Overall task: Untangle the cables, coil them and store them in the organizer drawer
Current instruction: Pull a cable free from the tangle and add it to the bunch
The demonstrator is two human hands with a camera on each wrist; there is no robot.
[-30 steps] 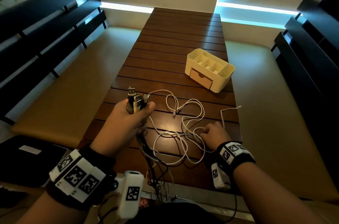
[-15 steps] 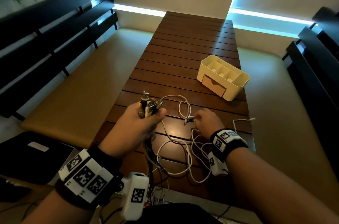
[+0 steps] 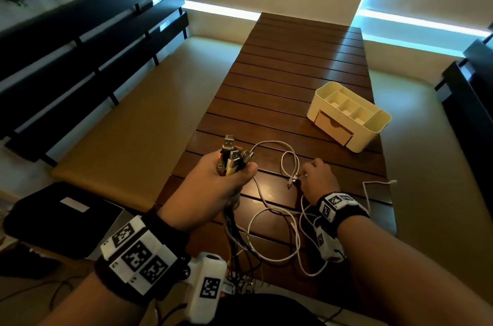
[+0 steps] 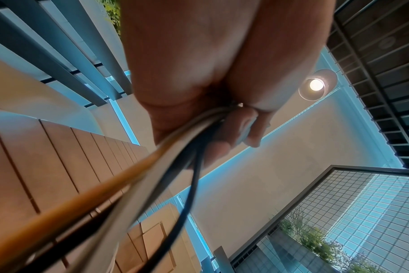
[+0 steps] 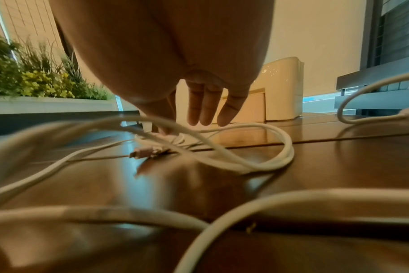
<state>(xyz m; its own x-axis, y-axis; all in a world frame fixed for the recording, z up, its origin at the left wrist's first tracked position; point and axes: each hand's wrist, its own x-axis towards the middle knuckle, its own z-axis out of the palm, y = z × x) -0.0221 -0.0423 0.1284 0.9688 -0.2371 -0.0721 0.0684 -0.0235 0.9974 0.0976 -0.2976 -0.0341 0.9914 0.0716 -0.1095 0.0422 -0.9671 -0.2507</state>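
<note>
Bare forearms; each wrist wears a black band (image 3: pixel 344 212) carrying white blocks printed with black square markers (image 3: pixel 138 257)

Glossy slatted wooden table (image 3: pixel 280 101), smooth cream plastic organizer (image 3: pixel 373 129), white rubbery cables (image 3: pixel 277 219), metal plug tips (image 3: pixel 229 142).

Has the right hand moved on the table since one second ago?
Yes. The right hand moved forward across the table, toward the organizer, to a white cable end.

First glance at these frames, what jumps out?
The left hand grips a fistful of cable plugs raised above the near end of the slatted table. To its right, the right hand pinches a white cable on the tabletop; the cream organizer sits beyond.
</note>
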